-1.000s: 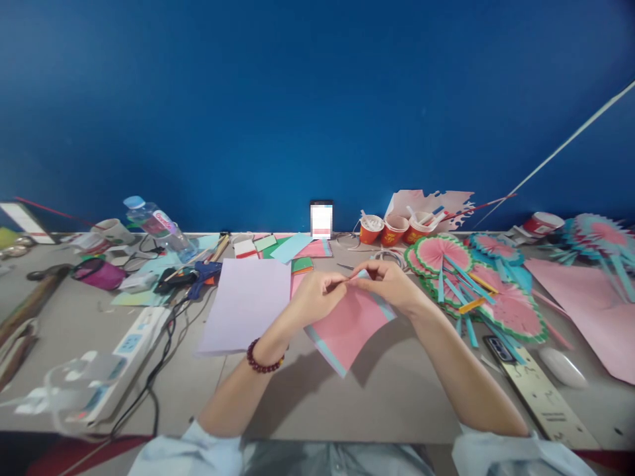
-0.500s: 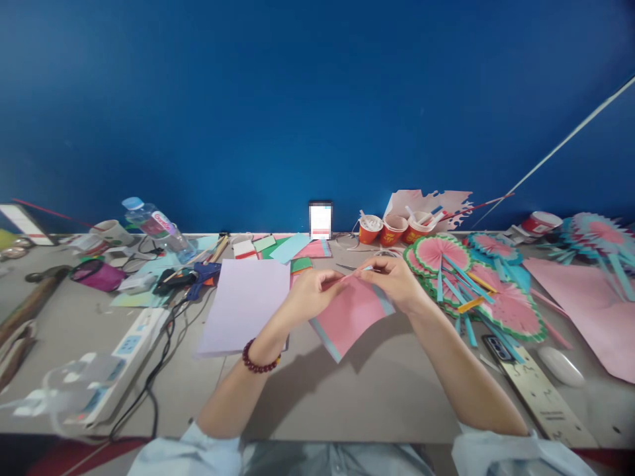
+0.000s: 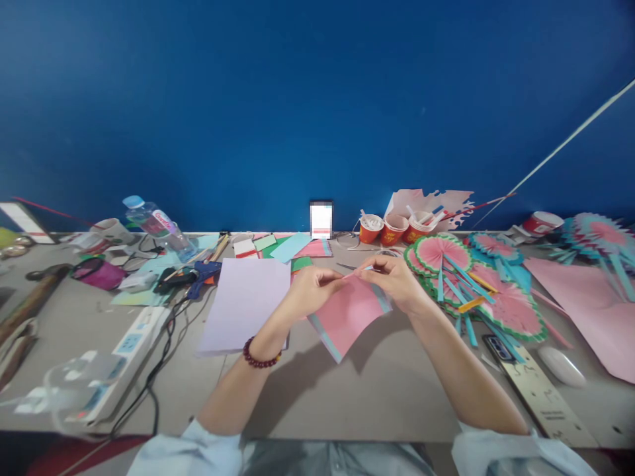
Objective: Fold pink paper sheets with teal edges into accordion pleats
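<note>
A sheet of pink paper (image 3: 350, 316) with light-blue strips along two sides is held up over the table, its near corner hanging down and its surface slightly bowed. My left hand (image 3: 313, 289) pinches its far edge from the left. Close beside it, my right hand (image 3: 393, 281) pinches the same far edge on the right. The fingertips of both hands nearly meet, and what exactly lies between them is partly hidden. A stack of lilac paper (image 3: 251, 304) lies just left of my left hand. Scissors (image 3: 346, 266) show partly behind the hands.
Folded watermelon-patterned paper fans (image 3: 510, 307) lie at right, beside a large pink sheet (image 3: 590, 304). Red paper cups (image 3: 394, 228) stand at the wall. To the left are a glue gun (image 3: 202, 276), a power strip (image 3: 126, 354) with cables, a tilted bottle (image 3: 161, 225) and a hammer (image 3: 37, 297).
Both hands keep their pinch on the pink paper's far edge. The sheet has shifted very slightly to the left; little else differs.
</note>
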Available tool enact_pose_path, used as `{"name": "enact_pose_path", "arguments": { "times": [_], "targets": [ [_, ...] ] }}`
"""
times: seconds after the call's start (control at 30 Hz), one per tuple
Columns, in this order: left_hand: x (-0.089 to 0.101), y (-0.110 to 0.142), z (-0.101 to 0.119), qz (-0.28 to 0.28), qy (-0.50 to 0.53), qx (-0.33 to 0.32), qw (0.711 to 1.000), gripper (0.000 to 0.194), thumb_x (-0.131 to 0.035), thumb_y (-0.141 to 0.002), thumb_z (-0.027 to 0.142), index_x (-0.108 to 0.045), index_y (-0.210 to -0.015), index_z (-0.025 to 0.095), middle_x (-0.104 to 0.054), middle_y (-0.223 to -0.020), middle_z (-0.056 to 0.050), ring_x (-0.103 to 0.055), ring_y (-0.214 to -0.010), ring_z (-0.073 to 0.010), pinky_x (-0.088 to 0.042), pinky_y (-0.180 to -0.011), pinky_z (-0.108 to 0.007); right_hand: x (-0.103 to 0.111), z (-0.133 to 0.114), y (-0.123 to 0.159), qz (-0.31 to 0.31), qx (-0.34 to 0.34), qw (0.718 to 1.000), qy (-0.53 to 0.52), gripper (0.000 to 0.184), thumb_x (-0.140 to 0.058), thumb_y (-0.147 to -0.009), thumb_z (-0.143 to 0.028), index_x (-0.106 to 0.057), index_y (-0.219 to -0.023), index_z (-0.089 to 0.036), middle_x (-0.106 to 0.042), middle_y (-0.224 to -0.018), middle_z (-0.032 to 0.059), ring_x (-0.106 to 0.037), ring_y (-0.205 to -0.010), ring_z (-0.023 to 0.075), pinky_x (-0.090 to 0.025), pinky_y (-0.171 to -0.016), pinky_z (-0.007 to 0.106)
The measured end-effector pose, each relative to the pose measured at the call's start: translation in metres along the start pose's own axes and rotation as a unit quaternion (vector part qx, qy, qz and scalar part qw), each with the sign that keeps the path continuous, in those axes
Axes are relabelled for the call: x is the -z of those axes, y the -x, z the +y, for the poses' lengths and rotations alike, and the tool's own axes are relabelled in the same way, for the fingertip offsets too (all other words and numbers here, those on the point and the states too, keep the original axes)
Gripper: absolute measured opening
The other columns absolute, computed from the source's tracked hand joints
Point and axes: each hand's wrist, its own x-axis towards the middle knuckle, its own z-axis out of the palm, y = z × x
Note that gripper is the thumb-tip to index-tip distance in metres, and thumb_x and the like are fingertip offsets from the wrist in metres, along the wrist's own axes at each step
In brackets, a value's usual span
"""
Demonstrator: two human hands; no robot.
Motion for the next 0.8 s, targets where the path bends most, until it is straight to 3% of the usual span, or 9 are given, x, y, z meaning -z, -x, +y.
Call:
{"name": "enact_pose_path", "arguments": {
  "times": [0.33,0.47,0.7,0.8],
  "targets": [
    [-0.001,0.000,0.000,0.003,-0.029,-0.033,0.999,0.034,-0.053,-0.082,0.040,-0.070,-0.065,0.016,-0.060,-0.058,-0.001,-0.051,-0.058,-0.0136,-0.036,-0.051,-0.023,0.002,0.001,-0.002,-0.053,0.005,0.996,0.070,0.022,-0.068,-0.070,-0.039,-0.065,-0.075,-0.017,-0.055,-0.061,-0.0028,-0.043,-0.052,0.0088,-0.032,-0.049,0.022],
    [-0.001,0.000,0.000,-0.003,-0.026,-0.044,0.999,0.036,-0.051,-0.084,0.040,-0.069,-0.064,0.017,-0.060,-0.059,-0.001,-0.051,-0.059,-0.0140,-0.036,-0.052,-0.023,0.003,0.006,-0.004,-0.066,-0.006,0.995,0.077,0.031,-0.071,-0.065,-0.044,-0.070,-0.079,-0.017,-0.057,-0.058,-0.0017,-0.046,-0.053,0.0105,-0.034,-0.047,0.023],
    [0.005,0.003,0.003,-0.042,-0.006,-0.022,0.999,0.031,-0.052,-0.085,0.041,-0.072,-0.096,0.020,-0.072,-0.093,-0.004,-0.062,-0.081,-0.0191,-0.046,-0.067,-0.025,0.005,0.012,-0.006,-0.033,0.011,0.998,0.051,0.024,-0.069,-0.068,-0.040,-0.070,-0.070,-0.016,-0.064,-0.066,0.0017,-0.053,-0.062,0.0135,-0.040,-0.054,0.025],
    [0.007,0.004,0.003,-0.056,0.010,-0.009,0.998,0.034,-0.053,-0.084,0.044,-0.072,-0.099,0.020,-0.072,-0.099,-0.005,-0.064,-0.088,-0.0206,-0.048,-0.073,-0.026,0.007,0.010,-0.006,-0.014,0.002,0.999,0.037,0.024,-0.070,-0.067,-0.040,-0.069,-0.069,-0.016,-0.064,-0.067,0.0016,-0.053,-0.061,0.0134,-0.041,-0.055,0.025]
  ]
}}
